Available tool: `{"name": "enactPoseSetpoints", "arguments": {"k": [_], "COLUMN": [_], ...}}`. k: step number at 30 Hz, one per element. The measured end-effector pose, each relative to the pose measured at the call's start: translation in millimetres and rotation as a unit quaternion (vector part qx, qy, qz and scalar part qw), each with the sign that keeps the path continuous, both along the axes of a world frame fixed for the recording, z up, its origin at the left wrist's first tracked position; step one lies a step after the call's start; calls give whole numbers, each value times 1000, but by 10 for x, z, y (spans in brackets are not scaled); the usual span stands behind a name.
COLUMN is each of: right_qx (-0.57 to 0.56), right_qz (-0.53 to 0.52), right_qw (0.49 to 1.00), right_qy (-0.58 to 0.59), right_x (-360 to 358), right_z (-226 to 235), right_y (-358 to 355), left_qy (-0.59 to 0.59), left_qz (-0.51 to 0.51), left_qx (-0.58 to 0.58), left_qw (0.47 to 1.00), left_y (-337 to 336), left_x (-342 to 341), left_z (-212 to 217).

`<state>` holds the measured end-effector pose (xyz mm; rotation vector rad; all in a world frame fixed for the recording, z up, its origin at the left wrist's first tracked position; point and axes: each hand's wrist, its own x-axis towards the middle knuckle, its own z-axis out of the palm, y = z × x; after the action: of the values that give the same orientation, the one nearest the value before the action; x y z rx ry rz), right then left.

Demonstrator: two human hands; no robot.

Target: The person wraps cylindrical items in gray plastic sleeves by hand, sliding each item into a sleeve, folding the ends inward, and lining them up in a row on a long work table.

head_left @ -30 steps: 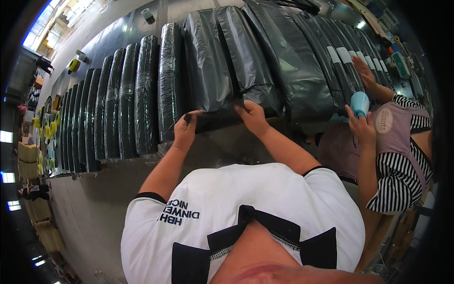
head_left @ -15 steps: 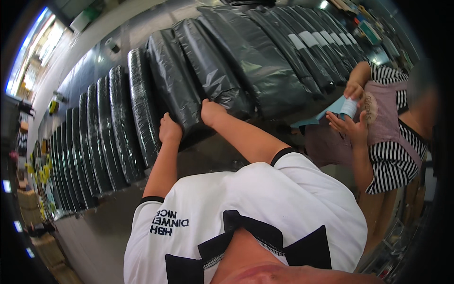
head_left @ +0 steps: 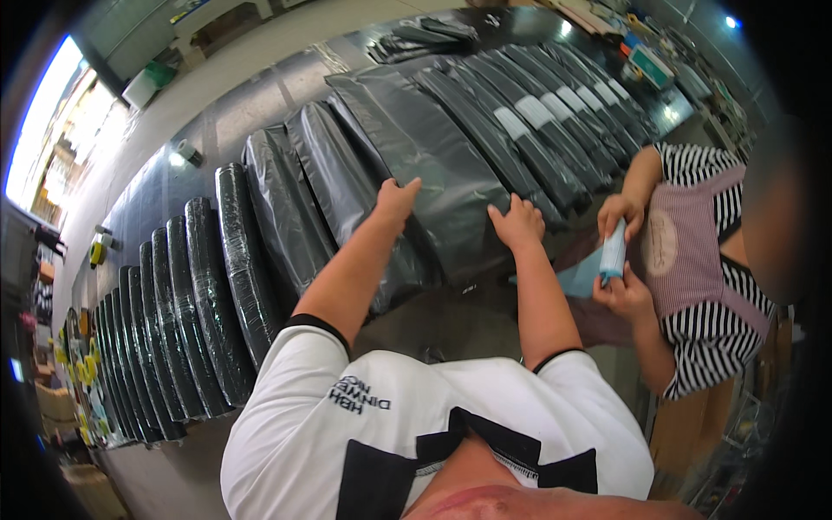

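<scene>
A wide black plastic bag with a flat filling (head_left: 433, 139) lies on the table before me. My left hand (head_left: 396, 206) rests at its left edge, a fingertip stretched out over the plastic. On its near right corner is my right hand (head_left: 517, 225), thumb and fingers spread against the surface. Left of the wide bag lie narrower black bagged packages (head_left: 334, 160), and then a row of long black bundles in clear wrap (head_left: 247, 251). Slim black packages with white labels (head_left: 533, 113) lie to the right.
A co-worker in a striped shirt and apron (head_left: 672, 234) stands at my right, holding a light blue label roll (head_left: 613, 256). Folded black bags (head_left: 420, 39) lie at the table's far side. A tape roll (head_left: 188, 153) and a yellow tape dispenser (head_left: 96, 253) are at left.
Both hands have left the narrower bagged package and moved right to the wide black bag. My view has shifted, so the row sits lower. The co-worker's hands have turned the label roll.
</scene>
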<state>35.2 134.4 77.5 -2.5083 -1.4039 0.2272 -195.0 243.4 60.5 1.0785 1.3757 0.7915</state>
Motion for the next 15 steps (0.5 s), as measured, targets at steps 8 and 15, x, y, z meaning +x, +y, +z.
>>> {"name": "enactPoseSetpoints", "arguments": {"k": [8,15], "right_qx": [-10,75], "right_qz": [7,77], "right_qw": [999,905], "right_qy": [31,412], "right_x": [190,310], "right_z": [26,222], "right_y": [227,330], "left_qy": [-200,-223], "left_qz": [134,-3], "left_qx": [-114,70], "left_qw": [964,972], "left_y": [184,275], "left_x": [360,-37], "left_z": [-40,538]}}
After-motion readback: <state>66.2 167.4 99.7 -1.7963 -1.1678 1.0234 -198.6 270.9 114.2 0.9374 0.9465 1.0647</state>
